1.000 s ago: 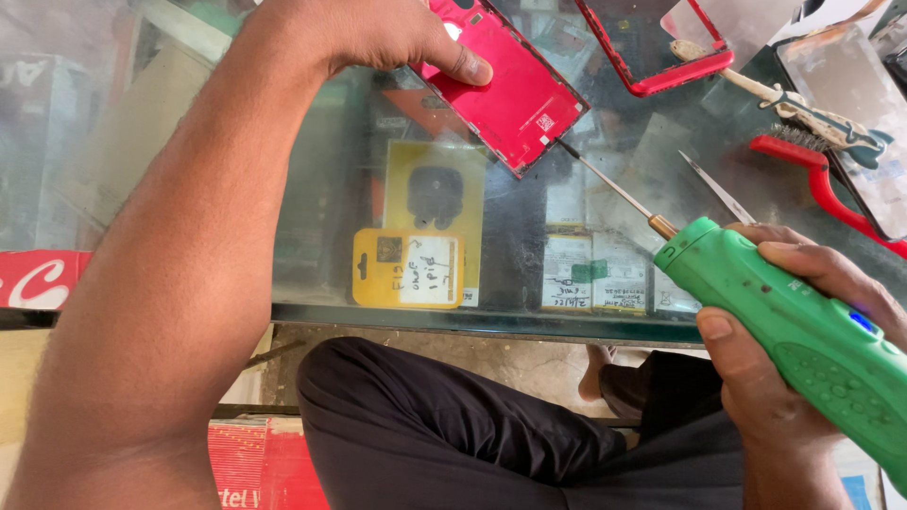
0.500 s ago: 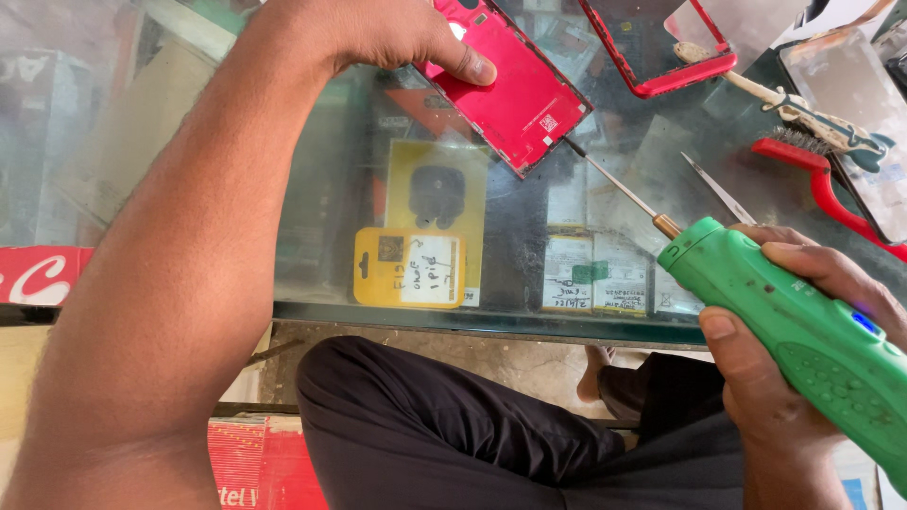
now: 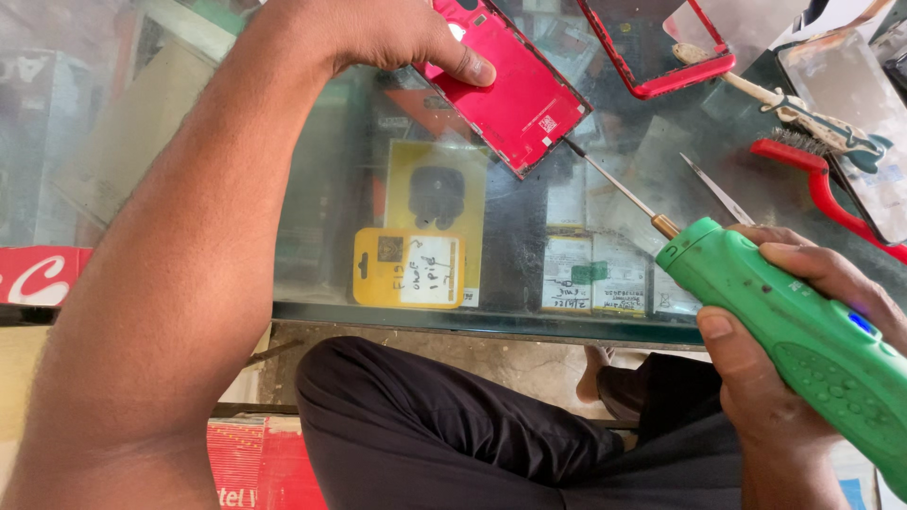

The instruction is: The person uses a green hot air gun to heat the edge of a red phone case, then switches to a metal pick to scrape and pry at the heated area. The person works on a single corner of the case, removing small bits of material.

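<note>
Glass counter (image 3: 529, 274), red phone back panel, green electric screwdriver.
My left hand (image 3: 378, 33) pins the flat, glossy red phone panel (image 3: 515, 90) on the smooth glass, thumb pressed down. My right hand (image 3: 784, 378) clenches the chunky, dimpled green plastic screwdriver (image 3: 803, 331); its thin metal bit (image 3: 609, 179) touches the panel's lower edge.
</note>
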Demonstrator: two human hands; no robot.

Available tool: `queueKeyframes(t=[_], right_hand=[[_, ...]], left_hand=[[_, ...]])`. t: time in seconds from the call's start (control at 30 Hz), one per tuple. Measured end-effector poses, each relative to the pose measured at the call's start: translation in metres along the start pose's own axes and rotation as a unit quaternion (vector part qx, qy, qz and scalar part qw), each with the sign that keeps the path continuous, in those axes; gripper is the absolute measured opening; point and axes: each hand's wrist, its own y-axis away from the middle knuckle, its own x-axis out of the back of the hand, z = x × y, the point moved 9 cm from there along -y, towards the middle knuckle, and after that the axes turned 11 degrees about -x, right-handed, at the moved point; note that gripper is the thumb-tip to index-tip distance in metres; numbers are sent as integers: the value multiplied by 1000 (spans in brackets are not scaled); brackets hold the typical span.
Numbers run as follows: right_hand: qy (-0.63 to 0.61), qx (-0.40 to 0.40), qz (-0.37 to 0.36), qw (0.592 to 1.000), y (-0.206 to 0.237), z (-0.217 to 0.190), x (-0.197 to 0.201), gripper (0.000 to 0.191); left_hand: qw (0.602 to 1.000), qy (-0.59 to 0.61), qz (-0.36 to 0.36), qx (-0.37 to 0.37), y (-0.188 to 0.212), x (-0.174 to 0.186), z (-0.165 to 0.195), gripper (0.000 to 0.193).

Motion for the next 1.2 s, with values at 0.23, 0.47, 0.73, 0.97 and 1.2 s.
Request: queueKeyframes(t=[0.23, 0.47, 0.73, 0.97, 1.2], right_hand=[[22, 11, -13, 1000, -3, -4, -1, 41], [27, 1, -12, 1000, -2, -3, -1, 41], [52, 5, -10, 999, -2, -3, -1, 42], [116, -29, -4, 993, -12, -23, -10, 40], [139, -109, 35, 984, -11, -46, -13, 40]], left_hand=[[998, 55, -10, 1, 0, -2, 2, 46], [999, 30, -11, -10, -3, -3, -1, 47], [999, -35, 9, -22, -6, 0, -4, 52], [999, -42, 9, -5, -4, -1, -3, 52], [999, -35, 1, -10, -8, -3, -5, 49]])
